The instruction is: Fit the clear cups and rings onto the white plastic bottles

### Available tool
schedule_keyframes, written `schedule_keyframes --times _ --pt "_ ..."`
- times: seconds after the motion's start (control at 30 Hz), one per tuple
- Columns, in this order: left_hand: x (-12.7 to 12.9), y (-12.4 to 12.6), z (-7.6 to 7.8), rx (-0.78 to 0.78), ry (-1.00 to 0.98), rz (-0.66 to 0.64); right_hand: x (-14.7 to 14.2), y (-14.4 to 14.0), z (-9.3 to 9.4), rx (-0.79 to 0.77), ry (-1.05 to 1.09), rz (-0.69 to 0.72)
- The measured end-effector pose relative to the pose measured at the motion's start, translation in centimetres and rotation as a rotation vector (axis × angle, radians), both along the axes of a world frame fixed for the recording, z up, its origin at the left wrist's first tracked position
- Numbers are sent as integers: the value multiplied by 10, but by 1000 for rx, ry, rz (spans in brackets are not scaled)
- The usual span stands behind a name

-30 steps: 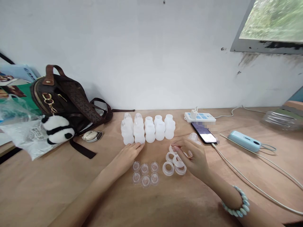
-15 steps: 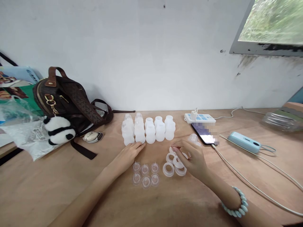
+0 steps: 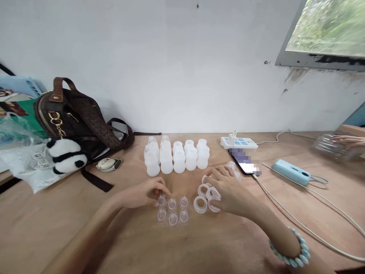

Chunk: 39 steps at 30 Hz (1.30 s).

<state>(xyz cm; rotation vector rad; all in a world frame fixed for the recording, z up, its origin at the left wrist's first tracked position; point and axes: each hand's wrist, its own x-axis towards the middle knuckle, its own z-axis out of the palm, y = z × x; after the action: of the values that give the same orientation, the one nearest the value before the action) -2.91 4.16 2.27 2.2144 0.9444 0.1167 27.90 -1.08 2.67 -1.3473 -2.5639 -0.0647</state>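
Note:
My left hand (image 3: pixel 144 193) is beside several clear bottle nipples (image 3: pixel 172 204) laid out in two rows. Its fingers are curved but apart, at the upper-left nipple, with nothing held. Over a cluster of translucent bottle collar rings (image 3: pixel 200 204), my right hand (image 3: pixel 229 188) is spread palm down, covering part of them; I see no ring lifted. White baby bottles (image 3: pixel 179 163) stand in columns behind both hands. The two left columns have clear domed caps (image 3: pixel 165 140); the others have bare necks. More clear caps (image 3: pixel 231 165) sit partly behind my right hand.
A phone (image 3: pixel 242 161) on a cable lies by a white power strip (image 3: pixel 238 143). Right of it are a light blue power bank (image 3: pixel 291 172) and another person's hand (image 3: pixel 350 141) on a clear plastic container (image 3: pixel 327 146). A brown backpack (image 3: pixel 82 114) and earbud case (image 3: pixel 107 164) are left.
My left hand has moved from the bottle bases toward the nipples. My right hand has gone from a pinch to spread over the rings. Another person's hand has appeared at far right.

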Motion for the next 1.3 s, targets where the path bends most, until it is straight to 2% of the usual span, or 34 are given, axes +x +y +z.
schedule_keyframes --times 0.07,0.13,0.23,0.3,0.37,0.47,0.53,0.63,0.8,0.9,1.1,1.2,1.3 --pt "1 1 -1 -30 38 28 1 -1 -4 36 -104 -62" --pt "0 2 -1 -55 36 43 2 -1 -7 55 -153 -63" --pt "-3 2 7 -93 -47 54 2 0 -9 102 -127 -40" --pt "3 -1 12 -86 -148 100 -1 0 -6 122 -8 -34" --pt "16 -8 14 -52 -299 183 -7 -3 -3 108 203 8" --pt "44 -24 6 -111 -583 278 -19 -13 0 93 521 185" --pt "60 -35 -1 -198 -702 278 -26 -20 -2 122 623 298" --pt "74 -48 -7 -278 -802 293 -33 -24 -8 143 641 359" --pt "75 -55 -6 -398 -955 231 -35 -17 -21 92 640 298" --pt "74 -55 -6 -461 -965 220 -36 -14 -26 101 657 261" --pt "78 -54 -13 -429 -979 335 -37 -15 -23 9 770 190" --pt "79 -55 -15 -439 -1008 331 -37 -15 -22 -21 877 138" --pt "81 -58 -15 -421 -988 316 -38 -14 -25 -3 936 169"
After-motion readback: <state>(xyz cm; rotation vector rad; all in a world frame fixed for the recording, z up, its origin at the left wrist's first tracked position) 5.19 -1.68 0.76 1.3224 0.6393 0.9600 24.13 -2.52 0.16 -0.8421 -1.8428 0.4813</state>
